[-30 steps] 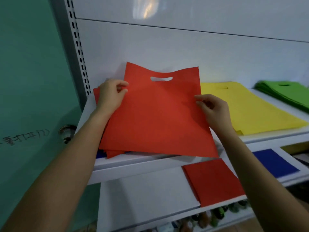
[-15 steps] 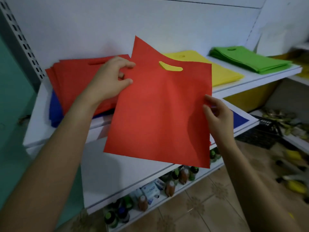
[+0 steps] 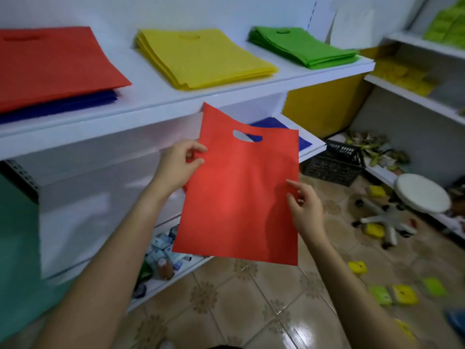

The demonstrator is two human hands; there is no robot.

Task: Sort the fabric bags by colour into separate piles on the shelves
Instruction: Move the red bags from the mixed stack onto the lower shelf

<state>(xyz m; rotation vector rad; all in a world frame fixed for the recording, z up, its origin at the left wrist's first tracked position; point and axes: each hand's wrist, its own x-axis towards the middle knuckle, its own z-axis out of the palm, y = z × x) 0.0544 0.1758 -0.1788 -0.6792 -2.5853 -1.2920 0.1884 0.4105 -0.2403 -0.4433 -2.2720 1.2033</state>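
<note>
Red bag [image 3: 239,197] midair, not yet piled; left hand [image 3: 180,165] and right hand [image 3: 305,207] fingers pinch its edges. Yellow pile [image 3: 201,59], green pile [image 3: 302,46] look sorted; red pile [image 3: 50,64] overlies blue bags [image 3: 75,107].

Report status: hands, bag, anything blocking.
Left hand pinches red bag at left edge, right hand at right edge. Bag held up, off the shelves. Red pile on top shelf, nothing seen blocking.

Sorted bag piles line a white top shelf [image 3: 156,107]
A red pile [image 3: 50,64] sits on blue bags [image 3: 75,104] at the shelf's left end, a yellow pile [image 3: 201,59] at mid-shelf and a green pile [image 3: 309,49] by its right end; a blue bag [image 3: 271,123] lies on the lower shelf [image 3: 313,147] at its right end.
</note>
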